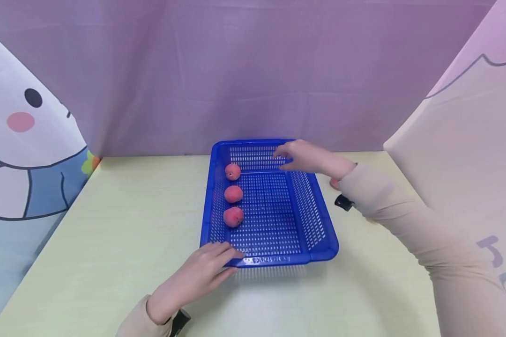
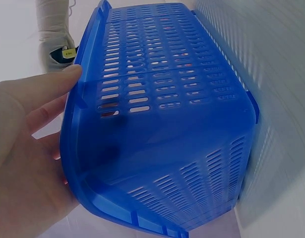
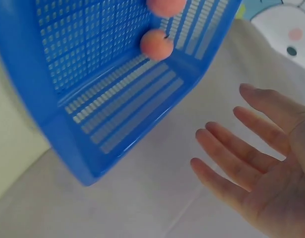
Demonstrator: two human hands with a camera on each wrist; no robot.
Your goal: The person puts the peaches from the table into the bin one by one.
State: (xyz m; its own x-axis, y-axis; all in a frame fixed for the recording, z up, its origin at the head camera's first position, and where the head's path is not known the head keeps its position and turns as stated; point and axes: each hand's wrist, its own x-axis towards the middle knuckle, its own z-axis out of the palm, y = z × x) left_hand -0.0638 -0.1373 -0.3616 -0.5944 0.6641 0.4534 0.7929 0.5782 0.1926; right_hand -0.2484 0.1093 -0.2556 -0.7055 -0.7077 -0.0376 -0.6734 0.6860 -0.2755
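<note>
Table [image 1: 122,224]: head view alone shows three peaches [image 1: 233,194].

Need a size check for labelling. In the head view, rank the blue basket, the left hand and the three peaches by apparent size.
1. Blue perforated plastic basket, clearly largest.
2. Left hand, though it lies nearer the camera.
3. The three round pink-orange peaches: near alike; the nearest looks slightly bigger, possibly from closeness, so unranked.

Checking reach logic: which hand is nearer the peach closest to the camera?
Left. The left hand rests on the blue basket at its near rim, just below the nearest peach. The right hand hovers open over the far right corner.
</note>
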